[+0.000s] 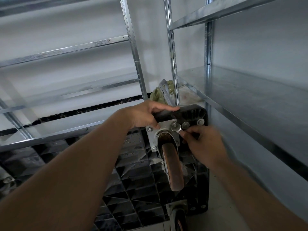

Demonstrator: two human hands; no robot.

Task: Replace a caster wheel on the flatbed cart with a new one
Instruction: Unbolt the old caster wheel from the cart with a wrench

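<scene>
i see the flatbed cart point(146, 180) tipped up on its side, its black ribbed underside facing me, and the bottom edge of the picture cuts it off. my right hand point(205, 147) is blurry, so i can't make out each finger, but they curl around the handle of a small wrench point(177, 129), and most of that handle is hidden inside the hand. the wrench head sits on the top right bolt point(174, 125) of the silver mounting plate point(152, 135). my left hand point(146, 115) grips the top edge of the cart, thumb lying flat along the rim, fingers reaching down to touch the plate. the caster wheel point(173, 165), brown and worn, sticks out from the plate toward me and covers part of it. a second caster point(179, 214) lower down is cut off. metal shelving point(233, 90) stands close on the right and more shelf rails point(70, 94) on the left. a greenish bag point(157, 93) sits behind the cart, half hidden by a shelf post.
</scene>
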